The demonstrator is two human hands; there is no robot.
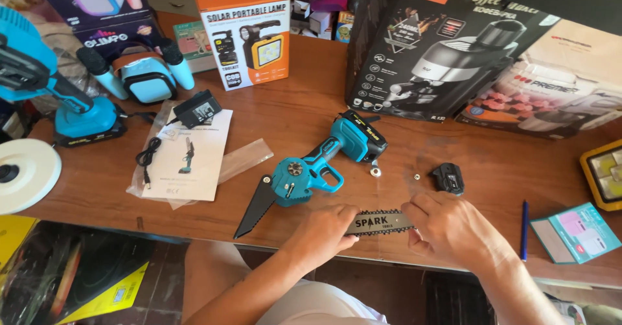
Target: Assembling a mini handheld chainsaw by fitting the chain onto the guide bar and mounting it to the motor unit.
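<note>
A short silver chainsaw guide bar with its chain (379,223) lies along the front edge of the wooden table (304,114). My left hand (322,230) grips its left end and my right hand (444,226) holds its right end. Just behind the bar rests a teal cordless mini chainsaw body (327,163) with a black battery and a black serrated guard pointing down-left. A small metal nut (375,171), a tiny washer (416,176) and a black plastic cover piece (448,178) lie loose between the saw and my right hand.
A printed manual (189,160), a black charger (196,110) with cable and a clear bag sit at left. Behind stand an orange-white lamp box (246,30), a black coffee-machine box (440,43) and another appliance box. A teal power tool (45,85), a white disc (26,173), a blue pen (524,229).
</note>
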